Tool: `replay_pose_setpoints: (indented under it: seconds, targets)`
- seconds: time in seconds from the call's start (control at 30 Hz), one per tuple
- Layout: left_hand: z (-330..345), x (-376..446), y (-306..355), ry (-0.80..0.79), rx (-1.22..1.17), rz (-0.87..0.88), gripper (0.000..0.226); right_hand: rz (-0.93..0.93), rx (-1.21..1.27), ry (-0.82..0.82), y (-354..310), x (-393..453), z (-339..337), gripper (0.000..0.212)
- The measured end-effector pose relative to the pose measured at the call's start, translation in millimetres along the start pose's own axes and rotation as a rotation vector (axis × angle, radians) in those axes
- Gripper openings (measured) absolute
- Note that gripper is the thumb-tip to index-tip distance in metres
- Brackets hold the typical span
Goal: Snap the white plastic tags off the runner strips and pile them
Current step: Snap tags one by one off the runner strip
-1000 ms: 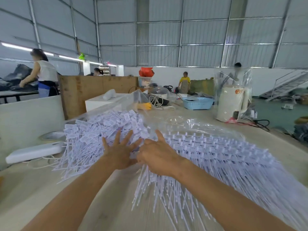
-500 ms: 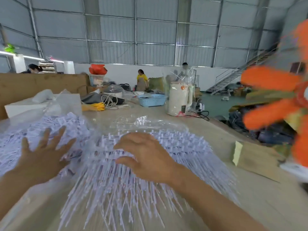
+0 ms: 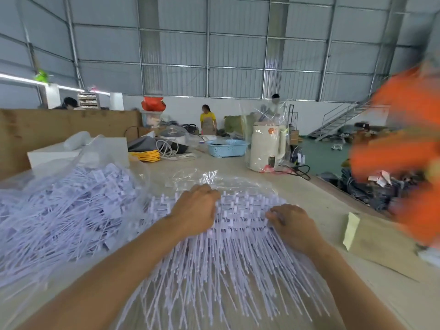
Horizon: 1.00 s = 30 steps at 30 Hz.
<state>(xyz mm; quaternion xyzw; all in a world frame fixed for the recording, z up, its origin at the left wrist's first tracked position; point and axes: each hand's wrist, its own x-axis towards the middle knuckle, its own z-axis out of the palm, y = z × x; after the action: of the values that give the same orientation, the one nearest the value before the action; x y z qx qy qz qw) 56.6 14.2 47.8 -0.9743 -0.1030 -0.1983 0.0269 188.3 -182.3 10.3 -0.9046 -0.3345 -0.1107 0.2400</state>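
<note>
A stack of white runner strips (image 3: 238, 236) with long thin tags fanning toward me lies in the middle of the table, on clear plastic. My left hand (image 3: 195, 210) lies on the stack's left part, fingers curled over the runner bars. At the right end my right hand (image 3: 291, 222) has its fingertips curled onto the top strip. To the left, a loose pile of white tags (image 3: 62, 210) rests on a clear plastic bag.
At the back stand a blue basket (image 3: 227, 147), a cream appliance (image 3: 267, 150) in plastic wrap and a yellow cable (image 3: 145, 156). A brown paper envelope (image 3: 371, 241) lies at the right. A blurred orange shape (image 3: 404, 148) fills the right edge. People work in the background.
My left hand moved from the loose tag pile to the runner stack. My right hand shifted to the stack's right end. The view turned slightly left.
</note>
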Motion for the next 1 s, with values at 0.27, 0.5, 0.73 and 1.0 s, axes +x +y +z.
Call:
replay_pose_setpoints:
  seconds: [0.27, 0.5, 0.73, 1.0]
  targets:
    - [36, 61, -35, -0.229, -0.131, -0.254, 0.036, 0.015, -0.044, 0.007, 3, 4, 3, 0.023]
    - [41, 76, -29, -0.177, -0.500, -0.156, 0.025, -0.041, -0.053, 0.040, 7, 6, 2, 0.023]
    - [43, 85, -13, -0.047, -0.354, -0.150, 0.014, 0.014, 0.045, 0.095, 5, 4, -3, 0.032]
    - [-38, 86, 25, 0.340, -0.069, 0.059, 0.018, 0.094, 0.211, 0.340, 8, 6, -20, 0.042]
